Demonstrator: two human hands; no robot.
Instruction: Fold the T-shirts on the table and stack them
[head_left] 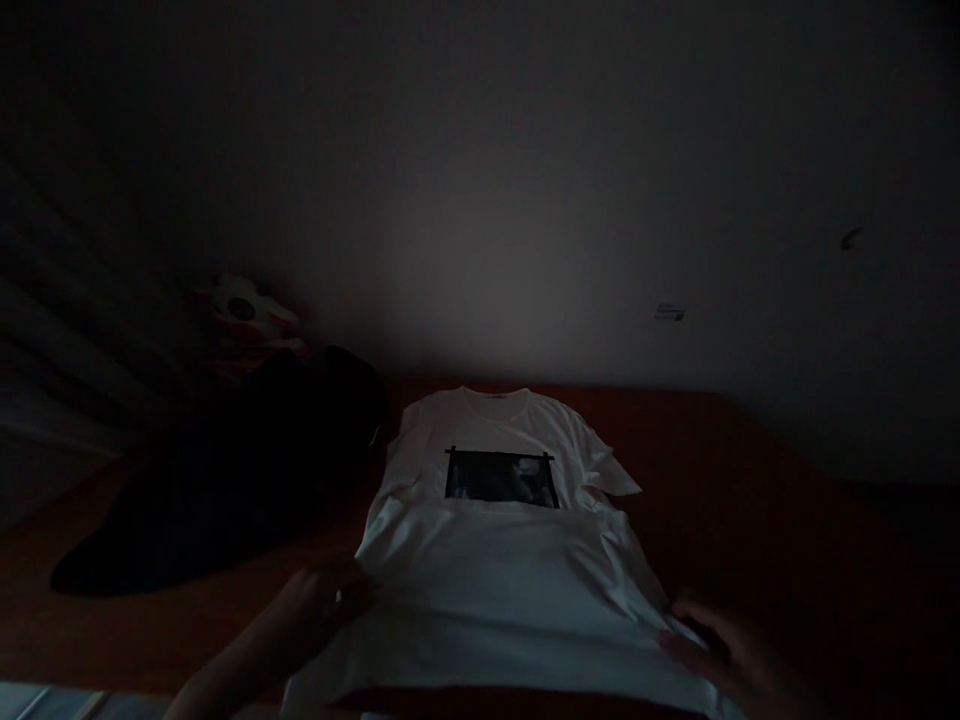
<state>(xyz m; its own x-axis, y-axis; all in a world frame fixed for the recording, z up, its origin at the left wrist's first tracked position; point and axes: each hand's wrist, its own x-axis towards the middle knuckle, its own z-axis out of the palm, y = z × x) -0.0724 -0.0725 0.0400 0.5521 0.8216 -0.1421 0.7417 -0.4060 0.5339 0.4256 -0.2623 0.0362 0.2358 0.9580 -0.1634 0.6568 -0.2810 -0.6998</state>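
A white T-shirt (495,590) lies front up on a reddish-brown wooden surface, its neckline toward the wall. Its lower part looks folded over, covering the bottom of a dark rectangular print (501,478) on the chest. At the shirt's left edge is my left hand (326,600), its fingers closed on the fabric, though darkness blurs the fingertips. My right hand (709,640) pinches the opposite edge between thumb and fingers. Between the two hands the near edge of the cloth stretches fairly straight.
A large black cloth heap (247,470) lies left of the shirt. Behind it sits a white and red plush-like object (247,310). A pale wall (510,230) with a small label (669,312) rises behind the wooden surface (690,440). A curtain (60,330) hangs at left.
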